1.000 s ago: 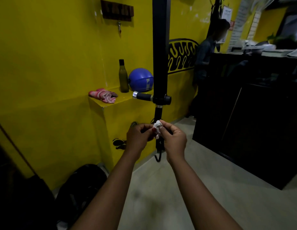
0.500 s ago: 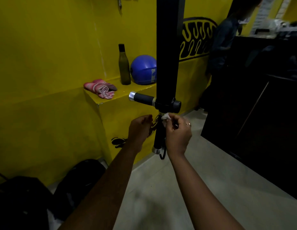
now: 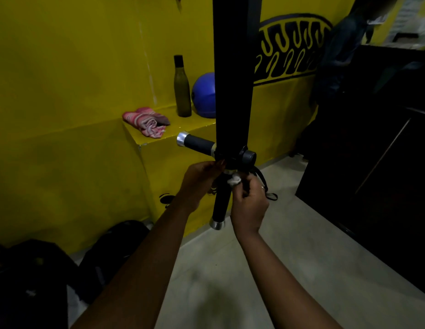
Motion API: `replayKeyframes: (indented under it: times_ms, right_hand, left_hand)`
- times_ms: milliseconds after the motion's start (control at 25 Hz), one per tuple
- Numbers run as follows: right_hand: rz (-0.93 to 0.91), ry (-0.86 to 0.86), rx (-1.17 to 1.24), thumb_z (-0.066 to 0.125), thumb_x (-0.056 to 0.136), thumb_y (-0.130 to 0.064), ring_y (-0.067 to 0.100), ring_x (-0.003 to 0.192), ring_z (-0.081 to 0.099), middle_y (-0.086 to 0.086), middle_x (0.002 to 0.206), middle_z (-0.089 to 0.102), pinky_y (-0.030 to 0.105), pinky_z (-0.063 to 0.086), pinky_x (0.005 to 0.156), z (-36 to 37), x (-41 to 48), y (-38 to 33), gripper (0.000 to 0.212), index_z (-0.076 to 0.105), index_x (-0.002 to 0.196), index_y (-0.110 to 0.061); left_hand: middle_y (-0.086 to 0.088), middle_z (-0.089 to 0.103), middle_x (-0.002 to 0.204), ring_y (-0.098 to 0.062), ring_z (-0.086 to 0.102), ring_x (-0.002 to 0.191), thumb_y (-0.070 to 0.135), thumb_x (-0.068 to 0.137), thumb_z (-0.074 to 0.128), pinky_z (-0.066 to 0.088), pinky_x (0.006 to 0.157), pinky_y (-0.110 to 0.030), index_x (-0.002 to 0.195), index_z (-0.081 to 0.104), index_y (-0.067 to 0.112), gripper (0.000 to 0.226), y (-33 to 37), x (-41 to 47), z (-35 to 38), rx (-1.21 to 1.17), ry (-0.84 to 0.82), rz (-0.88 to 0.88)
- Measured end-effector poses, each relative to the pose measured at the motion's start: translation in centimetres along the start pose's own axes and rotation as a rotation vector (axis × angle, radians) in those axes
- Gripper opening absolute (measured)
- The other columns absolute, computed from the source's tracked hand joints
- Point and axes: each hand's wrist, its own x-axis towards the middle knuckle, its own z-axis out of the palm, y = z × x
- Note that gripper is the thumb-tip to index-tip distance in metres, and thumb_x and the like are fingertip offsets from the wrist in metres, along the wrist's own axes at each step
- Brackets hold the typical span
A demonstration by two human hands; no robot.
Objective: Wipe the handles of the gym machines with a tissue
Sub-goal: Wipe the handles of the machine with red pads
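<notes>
Left hand moving off tissue, grip unclear, right hand fingers pinching tissue at top of upright handle, free end pointing to 6 o'clock

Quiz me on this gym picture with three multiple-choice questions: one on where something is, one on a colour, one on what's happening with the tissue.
1. Where does the bottle stand?
A. on the floor
B. on a black counter
C. on the yellow ledge

2. What colour is the ball?
A. blue
B. red
C. green

3. What is the state of the tissue?
A. lying on the floor
B. pinched in the right hand
C. hung on the wall

Answers:
1 C: its base sits on the ledge, beside the ball.
2 A: the ball is plainly blue.
3 B: the right hand's fingers pinch the white wad beside the lower handle.
</notes>
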Motion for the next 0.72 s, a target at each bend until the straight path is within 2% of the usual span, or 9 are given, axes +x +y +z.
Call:
replayKeyframes:
  times_ms: [80,160,240,320,440,520,600,640,720]
  right_hand:
    - [0.116,0.029,0.064,0.060,0.093,-0.016,0.009,0.066,0.054,0.008,0.086,0.066,0.007,0.037,0.057,0.2,0.0,0.1,0.016,0.067,0.107,-0.020]
    - [0.117,0.020,0.109,0.063,0.091,-0.012,0.009,0.071,0.063,0.007,0.088,0.068,0.007,0.044,0.061,-0.2,-1.1,0.4,0.016,0.068,0.105,-0.018]
    - [0.095,-0.010,0.115,0.064,0.090,-0.010,0.011,0.075,0.065,0.006,0.088,0.069,0.007,0.045,0.063,-0.7,-1.4,0.0,0.015,0.070,0.103,-0.015]
    - [0.176,-0.043,0.156,0.063,0.091,-0.013,0.005,0.065,0.058,0.002,0.079,0.067,0.013,0.042,0.057,-0.5,0.4,-0.5,0.013,0.071,0.097,-0.021]
    - [0.273,-0.042,0.238,0.060,0.091,-0.012,-0.001,0.060,0.055,-0.007,0.072,0.065,0.022,0.042,0.055,0.1,2.0,-1.2,0.017,0.067,0.088,-0.028]
    - [0.226,-0.007,0.186,0.064,0.091,-0.016,-0.003,0.069,0.058,-0.007,0.080,0.065,0.018,0.042,0.058,-0.3,0.1,-1.0,0.009,0.066,0.093,-0.024]
    - [0.085,-0.005,0.131,0.067,0.089,-0.011,0.000,0.081,0.059,-0.001,0.090,0.065,0.011,0.043,0.066,-0.7,-2.2,-0.7,0.011,0.067,0.095,-0.021]
    - [0.017,-0.002,0.096,0.067,0.088,-0.008,-0.001,0.084,0.057,0.002,0.094,0.064,0.006,0.041,0.069,-0.7,-2.5,-0.5,0.012,0.068,0.095,-0.017]
    - [-0.071,0.043,0.034,0.066,0.087,-0.005,-0.007,0.084,0.049,0.007,0.096,0.061,0.001,0.035,0.072,-0.1,-1.2,-0.8,0.009,0.069,0.094,-0.009]
  left_hand:
    - [-0.032,0.063,0.100,-0.031,0.058,0.087,0.067,0.068,0.071,0.044,0.080,-0.048,0.098,0.072,0.016,0.059,0.7,-0.2,-0.1,-0.053,-0.018,-0.030]
    - [-0.024,0.062,0.098,-0.032,0.057,0.089,0.066,0.069,0.068,0.042,0.080,-0.047,0.100,0.067,0.021,0.055,1.9,-0.3,0.0,-0.080,-0.036,-0.059]
    - [-0.019,0.063,0.095,-0.035,0.060,0.087,0.074,0.063,0.066,0.045,0.078,-0.047,0.098,0.064,0.017,0.067,3.0,-0.4,0.3,-0.050,-0.043,-0.082]
    - [-0.023,0.069,0.096,-0.039,0.068,0.091,0.081,0.057,0.063,0.053,0.084,-0.051,0.098,0.065,0.015,0.078,3.9,-0.5,0.8,0.001,0.004,-0.111]
    - [-0.016,0.073,0.096,-0.031,0.072,0.085,0.085,0.055,0.064,0.054,0.087,-0.053,0.107,0.067,0.010,0.090,4.7,-0.5,1.3,0.047,0.047,-0.140]
    - [-0.013,0.074,0.093,-0.026,0.073,0.082,0.073,0.066,0.065,0.056,0.084,-0.047,0.104,0.067,0.011,0.073,4.9,-0.3,1.2,0.026,0.019,-0.151]
    - [-0.016,0.073,0.095,-0.031,0.072,0.086,0.059,0.079,0.065,0.056,0.083,-0.045,0.097,0.066,0.012,0.050,4.8,-0.1,0.7,0.002,0.000,-0.170]
    - [-0.020,0.072,0.097,-0.036,0.071,0.090,0.055,0.081,0.066,0.055,0.085,-0.048,0.097,0.067,0.008,0.050,4.5,0.0,0.4,0.016,0.007,-0.177]
    - [-0.028,0.069,0.099,-0.040,0.069,0.091,0.056,0.077,0.070,0.052,0.088,-0.053,0.100,0.067,-0.007,0.068,3.9,0.1,0.1,0.046,0.004,-0.174]
